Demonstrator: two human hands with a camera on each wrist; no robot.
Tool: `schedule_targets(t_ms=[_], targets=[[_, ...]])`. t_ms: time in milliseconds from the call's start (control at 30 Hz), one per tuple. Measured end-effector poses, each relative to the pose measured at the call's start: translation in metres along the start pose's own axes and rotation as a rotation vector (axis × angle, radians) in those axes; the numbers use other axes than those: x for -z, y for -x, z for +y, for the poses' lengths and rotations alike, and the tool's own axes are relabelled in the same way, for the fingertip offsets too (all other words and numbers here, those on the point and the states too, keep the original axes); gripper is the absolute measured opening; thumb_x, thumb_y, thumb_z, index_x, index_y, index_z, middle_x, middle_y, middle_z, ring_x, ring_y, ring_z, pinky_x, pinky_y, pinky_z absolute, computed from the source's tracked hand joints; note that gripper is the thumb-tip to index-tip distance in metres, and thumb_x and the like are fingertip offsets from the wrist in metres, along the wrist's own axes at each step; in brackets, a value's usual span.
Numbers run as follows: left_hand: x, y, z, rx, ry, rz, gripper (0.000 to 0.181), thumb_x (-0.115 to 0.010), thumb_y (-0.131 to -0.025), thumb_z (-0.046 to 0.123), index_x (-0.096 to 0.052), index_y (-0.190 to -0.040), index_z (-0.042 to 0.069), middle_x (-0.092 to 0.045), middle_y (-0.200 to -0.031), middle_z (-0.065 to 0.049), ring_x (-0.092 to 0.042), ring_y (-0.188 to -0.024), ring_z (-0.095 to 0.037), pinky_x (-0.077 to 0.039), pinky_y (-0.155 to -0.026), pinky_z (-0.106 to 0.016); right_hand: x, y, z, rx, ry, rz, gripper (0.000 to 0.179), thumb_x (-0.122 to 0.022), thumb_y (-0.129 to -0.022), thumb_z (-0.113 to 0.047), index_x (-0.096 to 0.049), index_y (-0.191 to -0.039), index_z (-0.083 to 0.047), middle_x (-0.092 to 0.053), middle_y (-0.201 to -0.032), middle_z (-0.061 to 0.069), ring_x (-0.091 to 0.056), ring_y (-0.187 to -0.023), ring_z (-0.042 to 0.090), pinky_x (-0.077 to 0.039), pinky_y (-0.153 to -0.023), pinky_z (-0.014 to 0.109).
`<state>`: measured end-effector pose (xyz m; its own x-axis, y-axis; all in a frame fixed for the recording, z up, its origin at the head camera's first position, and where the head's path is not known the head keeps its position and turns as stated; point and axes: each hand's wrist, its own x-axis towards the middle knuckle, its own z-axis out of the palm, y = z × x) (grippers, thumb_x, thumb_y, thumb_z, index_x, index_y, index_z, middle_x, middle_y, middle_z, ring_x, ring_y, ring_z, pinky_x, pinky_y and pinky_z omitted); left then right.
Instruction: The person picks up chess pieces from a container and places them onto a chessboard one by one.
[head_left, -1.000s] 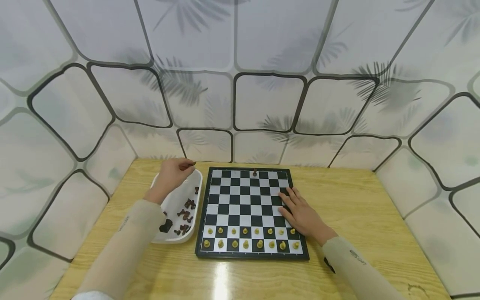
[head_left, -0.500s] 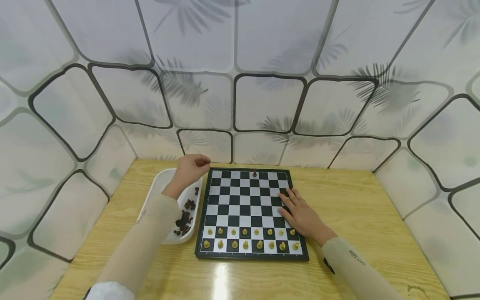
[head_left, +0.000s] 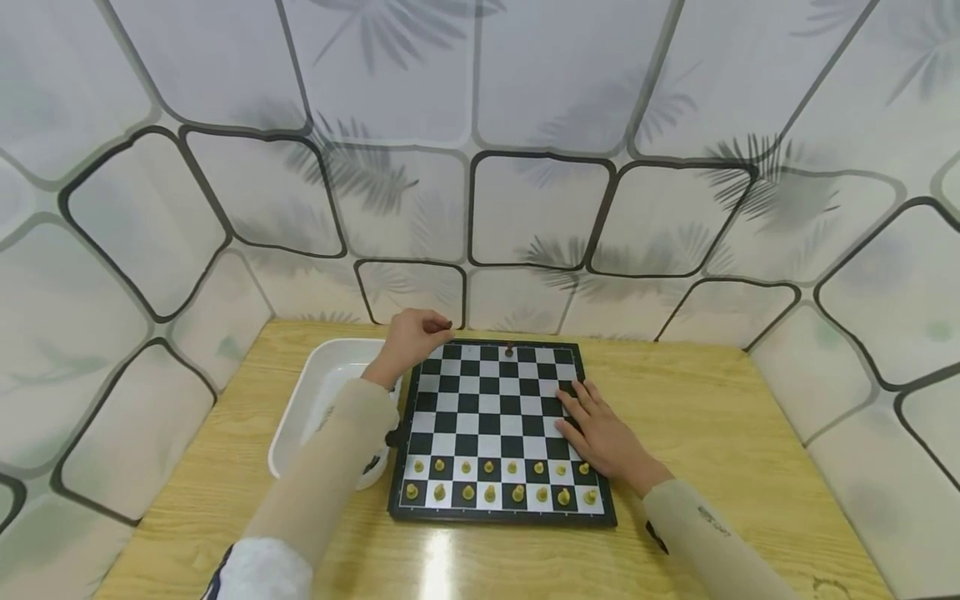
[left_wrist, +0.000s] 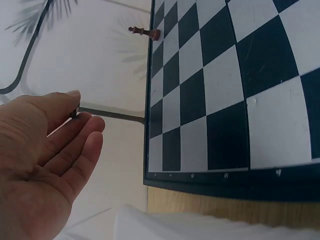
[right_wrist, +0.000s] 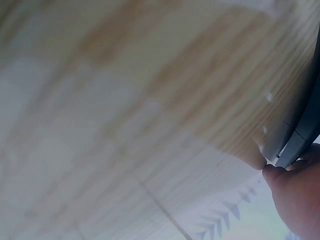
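My left hand point(head_left: 411, 340) is raised over the far left corner of the chessboard point(head_left: 489, 423). Between thumb and index finger it pinches a small dark chess piece point(left_wrist: 75, 112), mostly hidden by the fingertips. On the board's far edge row stands a reddish-brown king point(left_wrist: 145, 33), to the right of that hand. My right hand point(head_left: 606, 435) rests on the board's right edge, its fingers spread over the squares. Gold chess pieces point(head_left: 490, 493) fill the two rows nearest me.
Left of the board is a white tray point(head_left: 288, 425), partly covered by my left sleeve, which hides most of its inside. The board lies on a wooden table point(head_left: 690, 400). A patterned wall point(head_left: 525, 217) rises right behind the table.
My left hand has moved right from above the tray to the board's far left corner, carrying the chess piece. The right hand has stayed where it was.
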<state>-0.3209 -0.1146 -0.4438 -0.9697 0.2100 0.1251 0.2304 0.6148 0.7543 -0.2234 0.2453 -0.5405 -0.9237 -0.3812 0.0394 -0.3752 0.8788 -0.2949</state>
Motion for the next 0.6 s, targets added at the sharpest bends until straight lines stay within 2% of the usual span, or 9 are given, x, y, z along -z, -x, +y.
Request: schedule_targets(t_ms=[200, 467, 600], targets=[[-0.012, -0.005, -0.001, 0.021, 0.002, 0.026, 0.026, -0.074, -0.098, 0.016, -0.077, -0.119, 0.000, -0.078, -0.116, -0.017, -0.074, -0.107, -0.033, -0.061, -0.091, -0.043, 0.000, 0.001, -0.001, 0.002, -0.004, 0.009, 0.065, -0.047, -0.111, -0.047, -0.037, -0.164, -0.011, -0.024, -0.173, 0.023, -0.016, -0.162, 0.045, -0.028, -0.126, 0.062], [-0.026, -0.006, -0.006, 0.089, -0.005, 0.120, 0.023, -0.077, -0.096, 0.017, -0.080, -0.113, 0.002, -0.078, -0.104, -0.017, -0.071, -0.096, -0.031, -0.057, -0.082, -0.042, 0.000, 0.000, 0.000, 0.004, 0.000, 0.005, 0.065, -0.046, -0.111, -0.047, -0.036, -0.164, -0.011, -0.023, -0.173, 0.023, -0.016, -0.162, 0.044, -0.029, -0.126, 0.062], [-0.032, -0.007, -0.007, 0.090, -0.002, 0.149, 0.022, -0.078, -0.094, 0.014, -0.081, -0.111, 0.001, -0.079, -0.101, -0.019, -0.072, -0.094, -0.033, -0.058, -0.082, -0.043, -0.001, 0.001, 0.000, 0.009, -0.003, 0.010, 0.065, -0.047, -0.111, -0.046, -0.037, -0.164, -0.011, -0.024, -0.173, 0.023, -0.017, -0.162, 0.045, -0.029, -0.125, 0.062]])
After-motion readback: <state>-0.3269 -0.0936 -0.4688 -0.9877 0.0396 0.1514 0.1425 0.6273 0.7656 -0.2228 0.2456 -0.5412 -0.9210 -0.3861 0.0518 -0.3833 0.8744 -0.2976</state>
